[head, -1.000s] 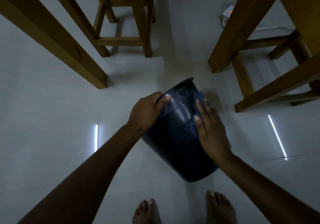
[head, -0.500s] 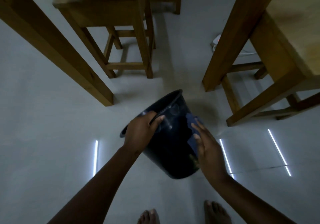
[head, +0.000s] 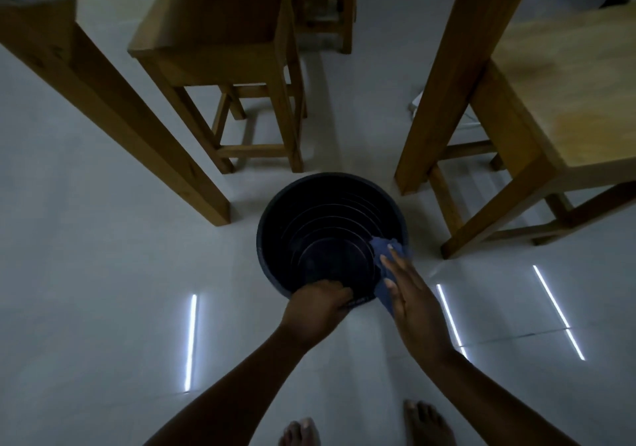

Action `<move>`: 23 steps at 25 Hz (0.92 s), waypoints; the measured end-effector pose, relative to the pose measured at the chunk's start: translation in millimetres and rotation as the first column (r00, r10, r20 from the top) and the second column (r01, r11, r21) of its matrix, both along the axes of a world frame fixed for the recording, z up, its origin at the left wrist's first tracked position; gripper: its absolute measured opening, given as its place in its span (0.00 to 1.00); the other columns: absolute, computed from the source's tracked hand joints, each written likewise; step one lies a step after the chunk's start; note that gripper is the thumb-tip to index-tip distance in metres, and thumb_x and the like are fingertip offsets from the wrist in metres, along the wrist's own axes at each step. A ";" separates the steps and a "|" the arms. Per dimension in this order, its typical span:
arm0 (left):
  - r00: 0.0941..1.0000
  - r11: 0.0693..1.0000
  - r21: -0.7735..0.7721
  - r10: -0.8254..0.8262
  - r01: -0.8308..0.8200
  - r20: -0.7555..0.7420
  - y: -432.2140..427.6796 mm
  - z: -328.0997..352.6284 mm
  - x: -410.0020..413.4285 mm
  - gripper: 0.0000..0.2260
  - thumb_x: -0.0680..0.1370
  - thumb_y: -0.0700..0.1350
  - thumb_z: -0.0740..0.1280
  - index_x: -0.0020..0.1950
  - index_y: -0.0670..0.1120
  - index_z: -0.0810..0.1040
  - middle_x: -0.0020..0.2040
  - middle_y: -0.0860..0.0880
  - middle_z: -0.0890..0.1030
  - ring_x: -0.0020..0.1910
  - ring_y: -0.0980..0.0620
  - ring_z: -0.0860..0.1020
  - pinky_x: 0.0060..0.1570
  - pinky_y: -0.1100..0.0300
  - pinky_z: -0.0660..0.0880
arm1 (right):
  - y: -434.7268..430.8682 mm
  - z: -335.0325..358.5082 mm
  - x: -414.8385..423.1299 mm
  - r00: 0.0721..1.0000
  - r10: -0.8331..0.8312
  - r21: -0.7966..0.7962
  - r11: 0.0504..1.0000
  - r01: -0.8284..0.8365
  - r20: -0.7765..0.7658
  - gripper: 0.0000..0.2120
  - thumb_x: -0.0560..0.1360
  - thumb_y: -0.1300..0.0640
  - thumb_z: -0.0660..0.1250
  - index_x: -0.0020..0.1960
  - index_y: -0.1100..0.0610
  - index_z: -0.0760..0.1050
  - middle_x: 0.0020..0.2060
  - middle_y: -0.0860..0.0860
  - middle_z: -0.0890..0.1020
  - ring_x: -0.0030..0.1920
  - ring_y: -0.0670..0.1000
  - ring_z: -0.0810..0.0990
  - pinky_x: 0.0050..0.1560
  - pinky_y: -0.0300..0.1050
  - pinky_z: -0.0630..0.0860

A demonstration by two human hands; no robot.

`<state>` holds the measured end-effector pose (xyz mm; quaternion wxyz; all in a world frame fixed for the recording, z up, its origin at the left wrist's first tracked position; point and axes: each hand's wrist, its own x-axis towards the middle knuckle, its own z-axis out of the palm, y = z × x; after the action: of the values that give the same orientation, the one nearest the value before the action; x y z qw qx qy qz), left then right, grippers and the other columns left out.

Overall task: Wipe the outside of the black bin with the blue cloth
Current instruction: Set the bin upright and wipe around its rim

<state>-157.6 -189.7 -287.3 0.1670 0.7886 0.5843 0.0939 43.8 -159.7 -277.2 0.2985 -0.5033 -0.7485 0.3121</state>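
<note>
The black bin (head: 309, 211) stands upright on the floor, its open mouth facing me, ribbed inside walls showing. My left hand (head: 318, 302) grips the near rim, fingers curled over the edge. My right hand (head: 411, 296) lies flat against the bin's right outer side and presses the blue cloth (head: 387, 273) there; a fold of the cloth shows over the rim by my fingertips. Most of the bin's outer wall is hidden from this angle.
A wooden stool (head: 223, 67) stands behind the bin. A thick wooden table leg (head: 113, 115) slants at the left, another leg (head: 444, 77) and a wooden bench (head: 564, 94) at the right. My bare feet (head: 423, 423) are at the bottom edge on the pale tiled floor.
The bin went from tilted on its side with its base toward me to upright with its mouth up. My left hand shifted to the near rim; my right hand stayed with the cloth on the right side.
</note>
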 end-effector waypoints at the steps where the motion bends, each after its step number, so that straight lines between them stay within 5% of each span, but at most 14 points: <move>1: 0.998 0.996 -0.083 0.049 -0.046 0.032 -5.8 -0.8 -0.1 0.08 0.73 0.50 0.66 0.46 0.48 0.81 0.43 0.48 0.84 0.43 0.47 0.82 0.37 0.59 0.76 | -3.9 -1.3 0.8 1.000 -0.004 -0.024 1.000 0.004 -0.011 0.25 0.82 0.43 0.49 0.74 0.52 0.66 0.75 0.47 0.65 0.75 0.47 0.63 0.69 0.30 0.60; 6: 0.994 0.957 -0.285 0.083 -0.062 0.065 -1.5 17.7 -1.0 0.23 0.70 0.63 0.70 0.59 0.50 0.77 0.55 0.52 0.81 0.54 0.53 0.78 0.50 0.60 0.75 | -12.7 22.4 11.5 0.985 -0.112 -0.104 0.990 0.099 -0.132 0.25 0.80 0.40 0.50 0.73 0.49 0.65 0.75 0.40 0.64 0.75 0.43 0.62 0.70 0.32 0.61; 9: 0.994 0.973 -0.231 0.040 -0.015 0.106 20.1 52.4 18.6 0.20 0.73 0.65 0.65 0.56 0.52 0.76 0.53 0.52 0.81 0.51 0.54 0.79 0.48 0.58 0.77 | -7.6 56.8 28.8 0.969 -0.165 -0.053 0.986 0.158 -0.184 0.24 0.80 0.41 0.51 0.73 0.49 0.65 0.75 0.37 0.62 0.74 0.42 0.62 0.69 0.31 0.61; 17: 0.994 0.993 -0.118 0.023 -0.011 0.105 74.3 169.7 73.4 0.13 0.78 0.57 0.62 0.58 0.52 0.76 0.56 0.52 0.81 0.54 0.51 0.78 0.54 0.54 0.76 | 71.2 183.0 112.9 0.927 -0.347 0.336 0.864 0.375 -0.145 0.23 0.82 0.54 0.53 0.75 0.60 0.62 0.78 0.54 0.58 0.78 0.53 0.54 0.74 0.41 0.58; 20: 0.996 0.996 -0.092 0.027 -0.019 0.090 85.5 191.3 83.3 0.15 0.79 0.57 0.62 0.61 0.52 0.75 0.58 0.52 0.80 0.55 0.51 0.78 0.55 0.54 0.77 | 126.1 183.6 142.4 0.900 -0.424 0.363 0.859 0.362 0.103 0.24 0.82 0.54 0.50 0.77 0.58 0.59 0.78 0.56 0.55 0.78 0.58 0.50 0.74 0.60 0.58; 23: 0.994 0.992 -0.114 0.058 -0.047 0.096 97.8 190.6 87.0 0.16 0.79 0.57 0.62 0.63 0.52 0.74 0.60 0.52 0.80 0.57 0.52 0.78 0.55 0.56 0.76 | 156.9 156.6 154.9 0.818 -0.313 0.212 0.948 0.238 0.482 0.33 0.78 0.35 0.34 0.78 0.49 0.49 0.79 0.54 0.54 0.78 0.60 0.49 0.73 0.69 0.53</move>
<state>-70.6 -92.0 -96.7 0.2371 0.7568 0.6001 0.1043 198.7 -2.9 -120.6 0.1668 -0.6482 -0.7399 0.0672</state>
